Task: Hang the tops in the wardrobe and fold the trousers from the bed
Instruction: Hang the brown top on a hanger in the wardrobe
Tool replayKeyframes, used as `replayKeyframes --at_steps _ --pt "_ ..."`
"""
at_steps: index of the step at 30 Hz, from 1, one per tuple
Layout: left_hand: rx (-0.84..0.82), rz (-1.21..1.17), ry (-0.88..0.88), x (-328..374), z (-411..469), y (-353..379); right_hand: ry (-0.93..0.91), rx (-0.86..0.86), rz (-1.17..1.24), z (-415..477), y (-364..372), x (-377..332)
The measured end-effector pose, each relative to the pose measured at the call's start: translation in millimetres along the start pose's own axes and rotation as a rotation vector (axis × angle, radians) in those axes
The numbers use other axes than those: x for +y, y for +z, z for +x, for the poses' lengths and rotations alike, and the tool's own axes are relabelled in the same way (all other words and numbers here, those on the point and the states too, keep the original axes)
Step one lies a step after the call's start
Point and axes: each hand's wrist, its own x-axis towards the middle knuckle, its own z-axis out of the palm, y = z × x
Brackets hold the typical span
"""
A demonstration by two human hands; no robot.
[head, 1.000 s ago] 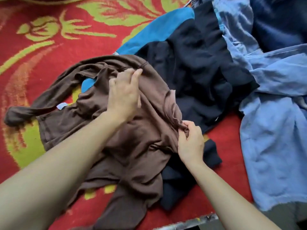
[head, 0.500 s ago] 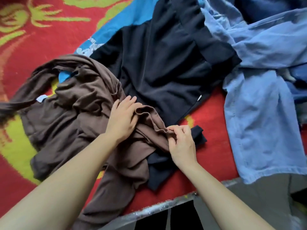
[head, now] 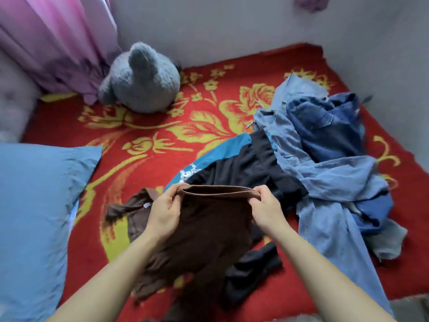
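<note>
A brown garment [head: 209, 228] is lifted off the bed, its hem stretched flat between both hands. My left hand [head: 163, 212] pinches the hem's left end and my right hand [head: 267, 209] pinches the right end. The rest of the brown cloth hangs down and trails onto the red blanket [head: 151, 126]. Behind it lies a black and teal top [head: 243, 163]. A heap of light and dark blue denim clothes [head: 325, 159] spreads to the right.
A blue pillow [head: 34, 217] fills the left side. A grey plush toy [head: 141, 82] sits at the far end by a pink curtain [head: 51, 38]. Grey walls [head: 232, 26] border the bed at the back and right.
The head has risen, so the whole bed shows. Both hands have moved from bunched brown cloth on the bed to the garment's hem and lifted it, pulled taut.
</note>
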Motion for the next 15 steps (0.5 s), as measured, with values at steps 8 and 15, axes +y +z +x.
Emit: replayKeyframes --at_steps 8,15 --pt "0.297 -0.089 0.174 167.1 -3.4 -145.5 -0.46 0.017 -0.026 -100.6 -76.5 -205.2" --pt "0.302 -0.244 0.082 216.8 -72.3 -159.9 -0.528 0.037 -0.08 -163.4 -105.9 -218.7"
